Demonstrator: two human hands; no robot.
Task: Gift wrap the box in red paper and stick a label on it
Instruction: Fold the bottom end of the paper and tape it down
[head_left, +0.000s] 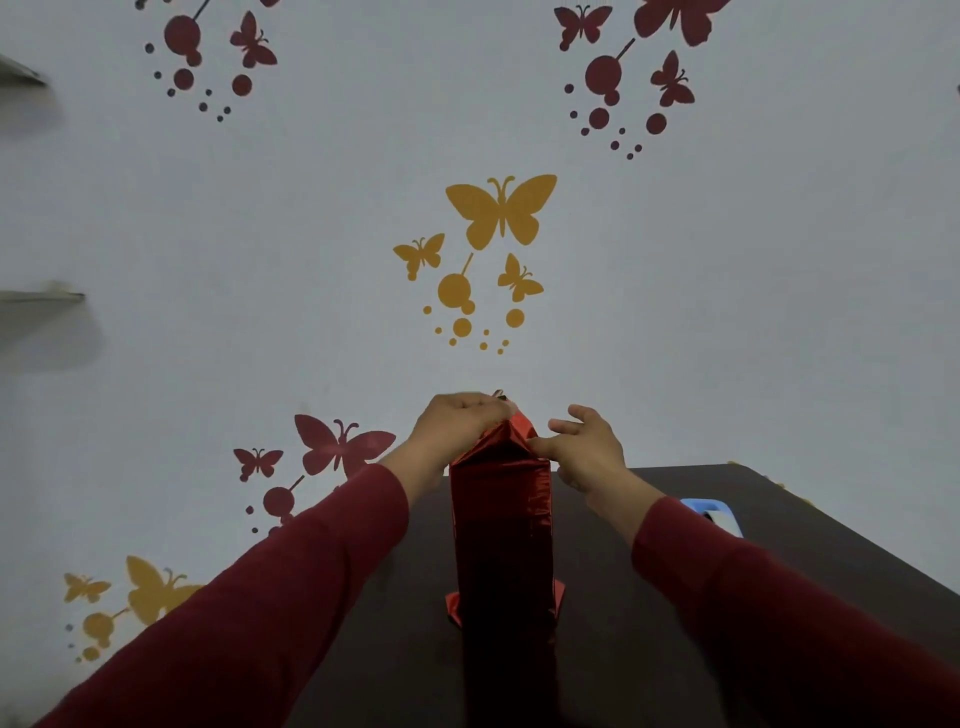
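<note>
A tall box wrapped in shiny red paper (501, 525) stands upright on the dark table (675, 649), in the lower middle of the head view. Loose paper flaps stick out at its foot. My left hand (457, 423) grips the folded paper at the top of the box, on its far left side. My right hand (584, 449) presses its thumb and forefinger against the top right edge of the paper, the other fingers spread. No label is in view.
A blue and white tape dispenser (714, 512) lies on the table to the right, behind my right forearm. The table ends against a pale wall with red and yellow butterfly stickers (501, 213).
</note>
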